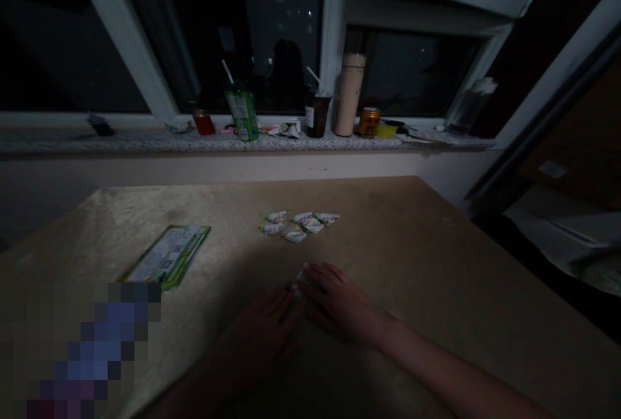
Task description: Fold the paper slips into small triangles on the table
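One small packet (301,275) is lying on the surface (436,290), farther from its far edge than the packet cluster (304,218). My right hand (339,299) is partly covering it, my left hand (266,325) resting close; I can't tell either grip. I'm seemingly working it, next needing steady fingertips.

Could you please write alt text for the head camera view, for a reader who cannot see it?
A person's left hand and right hand meet at a small packet on a brown table. Beyond lie similar packets; a green-and-white package lies to the left, and a windowsill with cups runs behind.
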The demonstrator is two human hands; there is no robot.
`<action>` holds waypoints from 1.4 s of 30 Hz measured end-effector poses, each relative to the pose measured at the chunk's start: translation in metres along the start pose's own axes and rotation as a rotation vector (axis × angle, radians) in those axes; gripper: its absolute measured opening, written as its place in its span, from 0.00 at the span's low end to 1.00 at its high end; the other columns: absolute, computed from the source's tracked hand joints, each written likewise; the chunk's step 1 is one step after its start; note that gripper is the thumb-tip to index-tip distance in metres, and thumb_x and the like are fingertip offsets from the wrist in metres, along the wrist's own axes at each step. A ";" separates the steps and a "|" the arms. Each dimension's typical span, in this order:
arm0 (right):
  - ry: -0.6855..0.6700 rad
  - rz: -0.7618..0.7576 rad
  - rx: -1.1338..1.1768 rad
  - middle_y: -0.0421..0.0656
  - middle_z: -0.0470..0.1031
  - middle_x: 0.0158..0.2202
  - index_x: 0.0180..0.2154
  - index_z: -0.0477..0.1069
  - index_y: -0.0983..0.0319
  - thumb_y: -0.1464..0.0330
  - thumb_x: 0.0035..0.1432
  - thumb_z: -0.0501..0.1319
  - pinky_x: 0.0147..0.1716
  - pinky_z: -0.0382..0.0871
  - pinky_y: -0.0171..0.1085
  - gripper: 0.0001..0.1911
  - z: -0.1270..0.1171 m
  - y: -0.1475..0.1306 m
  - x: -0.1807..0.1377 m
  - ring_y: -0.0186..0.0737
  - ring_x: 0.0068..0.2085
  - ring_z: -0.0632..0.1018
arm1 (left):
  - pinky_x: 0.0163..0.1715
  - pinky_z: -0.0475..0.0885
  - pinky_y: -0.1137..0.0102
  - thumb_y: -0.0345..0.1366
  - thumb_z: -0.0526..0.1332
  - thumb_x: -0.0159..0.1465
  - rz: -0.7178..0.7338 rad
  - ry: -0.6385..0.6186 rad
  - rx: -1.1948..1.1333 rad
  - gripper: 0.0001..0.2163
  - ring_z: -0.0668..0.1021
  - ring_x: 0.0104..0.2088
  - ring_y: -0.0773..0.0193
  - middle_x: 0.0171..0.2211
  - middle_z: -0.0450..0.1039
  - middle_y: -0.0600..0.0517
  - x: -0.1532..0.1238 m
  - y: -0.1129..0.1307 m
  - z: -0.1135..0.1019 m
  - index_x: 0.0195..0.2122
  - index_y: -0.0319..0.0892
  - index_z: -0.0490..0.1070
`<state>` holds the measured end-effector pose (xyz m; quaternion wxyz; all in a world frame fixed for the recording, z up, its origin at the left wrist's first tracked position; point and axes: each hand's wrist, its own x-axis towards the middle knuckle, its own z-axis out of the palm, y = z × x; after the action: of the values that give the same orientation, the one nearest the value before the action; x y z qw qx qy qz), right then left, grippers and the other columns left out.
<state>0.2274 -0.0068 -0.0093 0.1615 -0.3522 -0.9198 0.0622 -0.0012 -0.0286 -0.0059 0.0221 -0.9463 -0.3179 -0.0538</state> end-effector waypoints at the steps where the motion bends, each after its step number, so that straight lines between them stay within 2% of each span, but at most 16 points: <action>1: 0.004 0.005 0.002 0.52 0.55 0.63 0.59 0.60 0.62 0.60 0.65 0.51 0.62 0.50 0.50 0.24 -0.001 0.000 0.000 0.47 0.64 0.55 | 0.53 0.65 0.59 0.40 0.54 0.65 -0.025 -0.010 0.004 0.22 0.69 0.55 0.51 0.57 0.65 0.41 0.000 0.003 0.003 0.59 0.39 0.60; 4: 0.026 0.026 -0.005 0.51 0.55 0.63 0.58 0.62 0.59 0.59 0.63 0.53 0.61 0.49 0.53 0.23 -0.005 0.000 0.000 0.49 0.64 0.55 | 0.52 0.66 0.58 0.42 0.54 0.65 -0.091 0.009 -0.003 0.22 0.69 0.56 0.48 0.57 0.64 0.39 0.001 0.010 0.007 0.58 0.38 0.60; 8: 0.123 0.073 -0.074 0.49 0.62 0.60 0.51 0.69 0.58 0.62 0.62 0.56 0.61 0.45 0.58 0.17 -0.008 0.004 0.000 0.50 0.62 0.59 | 0.51 0.68 0.58 0.42 0.55 0.64 -0.109 0.009 0.002 0.23 0.70 0.55 0.48 0.57 0.65 0.38 0.003 0.014 0.006 0.58 0.37 0.61; 11: 0.183 0.075 -0.111 0.48 0.66 0.57 0.46 0.73 0.59 0.65 0.62 0.56 0.61 0.46 0.58 0.13 -0.005 0.008 0.000 0.50 0.60 0.62 | 0.50 0.69 0.58 0.43 0.55 0.63 -0.103 0.006 0.048 0.22 0.71 0.53 0.48 0.55 0.67 0.37 0.005 0.014 0.003 0.56 0.36 0.64; 15: 0.191 0.056 -0.103 0.48 0.69 0.54 0.46 0.72 0.59 0.67 0.62 0.56 0.61 0.49 0.55 0.13 -0.001 0.010 0.000 0.48 0.58 0.64 | 0.51 0.67 0.57 0.41 0.51 0.65 -0.106 0.050 0.053 0.19 0.73 0.51 0.49 0.52 0.71 0.39 0.008 0.014 0.000 0.52 0.36 0.67; 20: 0.205 0.112 0.073 0.45 0.72 0.50 0.44 0.75 0.56 0.69 0.59 0.60 0.57 0.54 0.52 0.11 -0.002 0.018 0.001 0.45 0.54 0.68 | 0.53 0.64 0.56 0.39 0.52 0.66 -0.168 0.132 -0.067 0.15 0.74 0.48 0.53 0.47 0.74 0.46 0.012 0.004 -0.010 0.50 0.41 0.69; 23: 0.260 0.242 0.218 0.45 0.73 0.48 0.43 0.75 0.56 0.70 0.54 0.64 0.53 0.59 0.48 0.13 -0.002 0.027 0.002 0.44 0.50 0.71 | 0.49 0.66 0.60 0.38 0.53 0.66 -0.236 0.095 -0.194 0.12 0.74 0.45 0.57 0.45 0.73 0.50 0.016 -0.004 -0.018 0.49 0.44 0.69; 27: 0.300 0.408 0.256 0.45 0.73 0.48 0.44 0.74 0.55 0.68 0.47 0.68 0.55 0.51 0.53 0.19 0.001 0.032 0.002 0.46 0.51 0.70 | 0.46 0.67 0.61 0.38 0.55 0.65 -0.314 0.070 -0.298 0.11 0.74 0.44 0.56 0.44 0.73 0.49 0.022 -0.013 -0.022 0.46 0.44 0.70; 31: 0.260 0.435 0.300 0.42 0.73 0.48 0.40 0.76 0.53 0.68 0.47 0.68 0.57 0.44 0.53 0.15 0.001 0.032 0.002 0.45 0.52 0.70 | 0.44 0.67 0.62 0.39 0.58 0.63 -0.383 0.069 -0.428 0.17 0.74 0.42 0.56 0.43 0.73 0.49 0.031 -0.024 -0.018 0.53 0.44 0.66; 35: 0.240 0.481 0.344 0.42 0.73 0.48 0.38 0.77 0.53 0.68 0.48 0.67 0.57 0.43 0.51 0.12 0.000 0.034 0.003 0.45 0.53 0.70 | 0.40 0.68 0.66 0.41 0.61 0.59 -0.438 -0.022 -0.556 0.19 0.75 0.38 0.57 0.40 0.75 0.51 0.043 -0.032 -0.018 0.52 0.45 0.68; 39: 0.242 0.485 0.367 0.42 0.73 0.48 0.36 0.77 0.53 0.70 0.48 0.66 0.56 0.44 0.50 0.11 0.000 0.036 0.004 0.45 0.53 0.70 | 0.46 0.66 0.63 0.45 0.61 0.58 -0.480 0.007 -0.557 0.19 0.73 0.45 0.54 0.45 0.72 0.49 0.051 -0.031 -0.017 0.50 0.44 0.69; 42: 0.246 0.488 0.393 0.41 0.73 0.48 0.35 0.77 0.54 0.72 0.48 0.66 0.56 0.45 0.49 0.10 0.000 0.036 0.004 0.44 0.52 0.70 | 0.50 0.63 0.61 0.44 0.62 0.57 -0.513 0.065 -0.535 0.18 0.71 0.49 0.52 0.48 0.70 0.48 0.051 -0.030 -0.010 0.47 0.44 0.70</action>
<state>0.2473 0.0232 -0.0163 0.3165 -0.5291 -0.7523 0.2323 0.0200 0.0256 0.0101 -0.2301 -0.8061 -0.5185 -0.1687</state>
